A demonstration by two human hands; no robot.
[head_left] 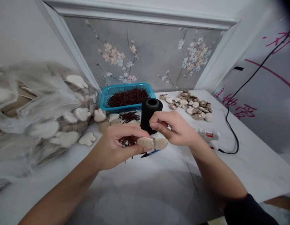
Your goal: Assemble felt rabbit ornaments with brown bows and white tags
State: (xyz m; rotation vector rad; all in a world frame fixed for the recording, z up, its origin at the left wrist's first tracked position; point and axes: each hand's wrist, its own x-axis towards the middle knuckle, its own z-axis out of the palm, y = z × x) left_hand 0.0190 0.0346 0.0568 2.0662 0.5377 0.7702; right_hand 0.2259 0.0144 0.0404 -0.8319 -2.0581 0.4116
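Note:
My left hand point(122, 142) pinches a small beige padded fabric piece point(161, 143), narrowed at its middle, between thumb and fingers. Just above and to the right of it, my right hand point(174, 126) is closed in a pinch; what its fingertips hold, if anything, is too small to make out. A black thread cone point(148, 114) stands upright right behind the hands. Beneath the fabric piece, a blue-and-black tool point(152, 153) lies on the table, partly hidden. Short dark brown strips point(129, 117) lie in a small pile behind my left hand.
A blue plastic basket point(104, 97) of dark brown strips stands at the wall. Clear plastic bags point(42, 109) full of white and beige padded shapes crowd the left. Finished-looking pieces with brown bows point(198, 115) are heaped back right, near a white power strip point(208, 134) with a black cable point(227, 115).

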